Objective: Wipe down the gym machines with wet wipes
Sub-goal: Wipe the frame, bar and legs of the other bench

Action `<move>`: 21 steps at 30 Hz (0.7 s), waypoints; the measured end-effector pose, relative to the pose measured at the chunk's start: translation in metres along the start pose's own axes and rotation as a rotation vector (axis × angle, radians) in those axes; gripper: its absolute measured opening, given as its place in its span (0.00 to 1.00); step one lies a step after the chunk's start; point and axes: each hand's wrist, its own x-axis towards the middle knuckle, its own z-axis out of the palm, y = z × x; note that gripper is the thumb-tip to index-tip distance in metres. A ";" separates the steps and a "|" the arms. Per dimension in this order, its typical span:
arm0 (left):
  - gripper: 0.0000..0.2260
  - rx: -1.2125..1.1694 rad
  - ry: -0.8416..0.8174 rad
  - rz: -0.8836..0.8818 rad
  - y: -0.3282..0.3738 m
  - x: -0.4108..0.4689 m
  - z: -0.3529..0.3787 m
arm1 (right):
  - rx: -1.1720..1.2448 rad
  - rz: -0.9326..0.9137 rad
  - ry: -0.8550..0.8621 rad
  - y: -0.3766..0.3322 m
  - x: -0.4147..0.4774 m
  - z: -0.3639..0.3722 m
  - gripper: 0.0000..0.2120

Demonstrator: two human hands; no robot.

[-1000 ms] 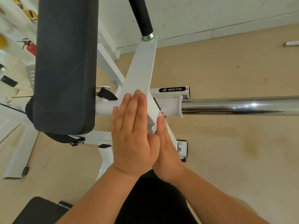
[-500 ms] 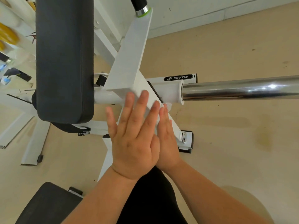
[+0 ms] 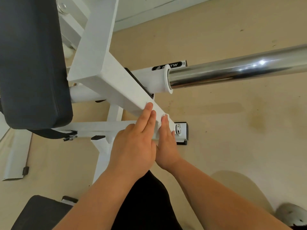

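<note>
A white square-section arm of the gym machine runs diagonally from the upper left down to a bolted foot. My left hand lies flat along the arm's left face with straight fingers. My right hand presses a white wet wipe against the arm's right face; only a small bunched edge of the wipe shows between the two hands. Both hands clasp the arm from opposite sides near its lower end.
A dark padded backrest hangs at the left. A chrome weight bar sticks out to the right from a white collar. A bolted foot plate sits just past my fingers. A dark seat pad is at bottom left, beige floor around.
Both hands have slid down the white arm toward its lower end, away from the junction, with the wipe still under the right hand. The camera has moved closer.
</note>
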 end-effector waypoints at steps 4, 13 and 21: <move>0.32 0.079 -0.241 -0.044 0.012 0.004 0.019 | 0.085 0.229 -0.145 0.026 0.015 -0.003 0.48; 0.36 0.111 -0.410 -0.117 0.022 0.019 0.043 | 0.237 0.437 -0.136 0.071 0.050 -0.004 0.41; 0.38 0.049 -0.304 -0.148 0.023 0.013 0.063 | 0.163 0.210 0.048 0.056 0.046 0.018 0.46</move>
